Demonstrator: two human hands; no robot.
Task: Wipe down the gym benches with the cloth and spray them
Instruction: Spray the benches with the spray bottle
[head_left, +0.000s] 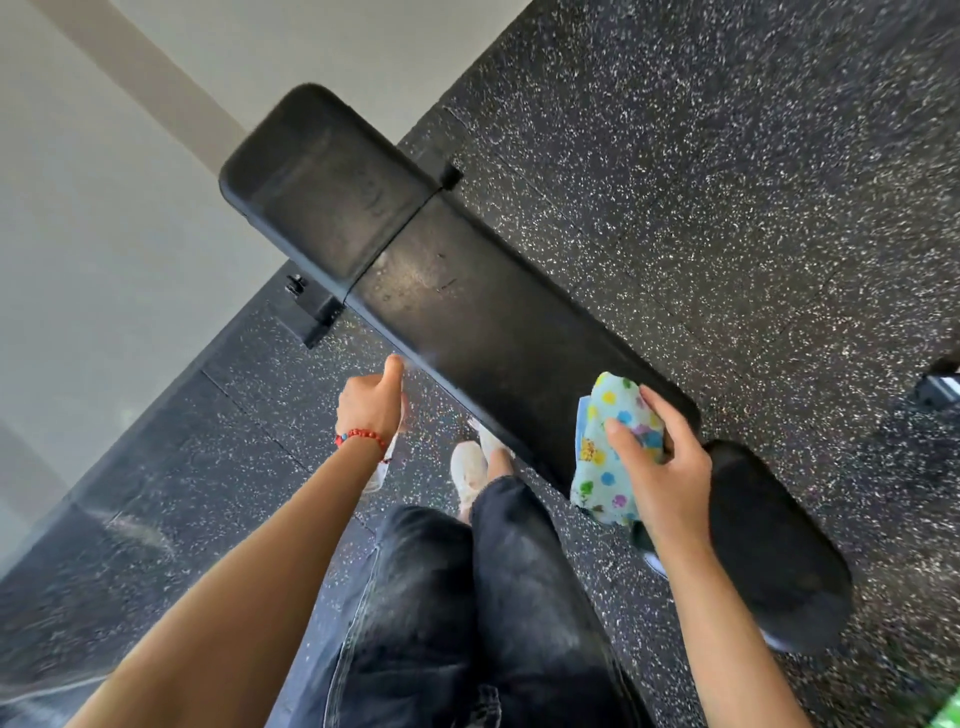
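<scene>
A long black padded gym bench (467, 312) runs diagonally from the upper left to the lower right, with a separate head pad (322, 182) at its far end. My right hand (660, 467) grips a light blue cloth with coloured dots (608, 457) against the near end of the bench top. My left hand (371, 405) hangs beside the bench's left edge, thumb pointing up, fingers curled round a pale spray bottle (383, 467). Only a small part of the bottle shows below the wrist. A red bead bracelet is on that wrist.
A black roller pad (769, 545) sits past the bench's near end. My legs in dark jeans (467, 597) and white shoes (467, 467) stand on the speckled rubber floor (727, 182). A pale wall (104, 234) is on the left. Dark equipment (940, 387) shows at the right edge.
</scene>
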